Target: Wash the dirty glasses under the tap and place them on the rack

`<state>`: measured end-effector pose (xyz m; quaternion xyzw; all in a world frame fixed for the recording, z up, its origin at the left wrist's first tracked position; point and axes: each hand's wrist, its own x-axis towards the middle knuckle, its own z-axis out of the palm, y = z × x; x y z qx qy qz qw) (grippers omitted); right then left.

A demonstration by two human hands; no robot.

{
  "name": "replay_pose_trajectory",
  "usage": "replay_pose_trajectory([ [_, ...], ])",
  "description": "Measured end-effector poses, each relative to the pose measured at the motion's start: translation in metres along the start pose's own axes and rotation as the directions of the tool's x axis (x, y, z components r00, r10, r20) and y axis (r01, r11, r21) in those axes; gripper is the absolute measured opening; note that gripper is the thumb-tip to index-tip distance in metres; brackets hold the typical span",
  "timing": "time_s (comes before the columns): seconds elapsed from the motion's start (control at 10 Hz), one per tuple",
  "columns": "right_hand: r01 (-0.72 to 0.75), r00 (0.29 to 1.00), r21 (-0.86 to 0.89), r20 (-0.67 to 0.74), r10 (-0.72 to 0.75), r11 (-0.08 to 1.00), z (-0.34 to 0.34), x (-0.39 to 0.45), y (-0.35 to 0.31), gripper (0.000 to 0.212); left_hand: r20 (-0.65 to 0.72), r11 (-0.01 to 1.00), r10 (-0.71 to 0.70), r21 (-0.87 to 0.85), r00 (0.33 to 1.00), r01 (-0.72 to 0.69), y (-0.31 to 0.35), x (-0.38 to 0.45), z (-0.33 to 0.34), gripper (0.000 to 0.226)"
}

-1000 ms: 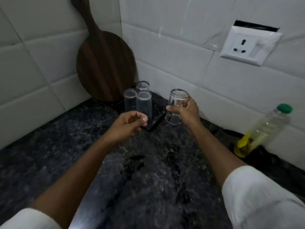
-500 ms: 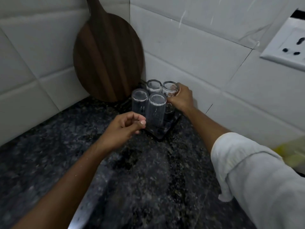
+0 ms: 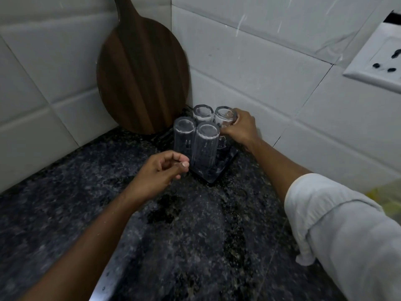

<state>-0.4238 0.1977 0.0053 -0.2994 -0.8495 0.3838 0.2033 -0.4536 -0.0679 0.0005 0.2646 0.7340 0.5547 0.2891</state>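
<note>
On the rack [image 3: 219, 170], right hand [image 3: 240, 128] grips 1 inverted glass [image 3: 224, 118]; left hand [image 3: 161, 170] loosely curled, empty.

Four glasses [image 3: 205, 135] on rack [image 3: 225, 164] in counter corner; board [image 3: 141, 68] behind-left; socket [image 3: 379, 61] far right.

head view, forward and down, near counter [image 3: 195, 235] corner

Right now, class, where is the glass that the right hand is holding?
In the head view, the held glass stands upside down at the back right of the dark tray, gripped by the right hand, beside three other upturned glasses near the wall corner.
</note>
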Motion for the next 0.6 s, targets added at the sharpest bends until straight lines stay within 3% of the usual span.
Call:
replay_pose_trajectory([
  [0.3,-0.003,0.996,-0.155,0.084,0.016,0.988,0.009,0.001,0.010,0.064,0.015,1.000,0.018,0.000,1.000,-0.018,0.003,0.002,0.004,0.017],
  [0.4,-0.036,0.968,-0.266,0.232,0.100,0.963,0.006,0.000,0.009,0.064,0.028,1.000,0.029,-0.004,0.999,-0.029,0.006,0.002,0.006,0.014],
  [0.5,-0.081,0.956,-0.305,0.246,0.161,0.949,-0.005,-0.005,0.017,0.054,0.031,0.999,0.051,0.009,0.998,-0.051,0.011,0.003,0.013,0.013],
  [0.6,-0.188,0.962,-0.149,0.173,0.213,0.971,-0.023,-0.016,0.026,0.049,0.045,0.997,0.071,0.020,0.996,-0.072,0.024,0.001,0.022,0.014],
])
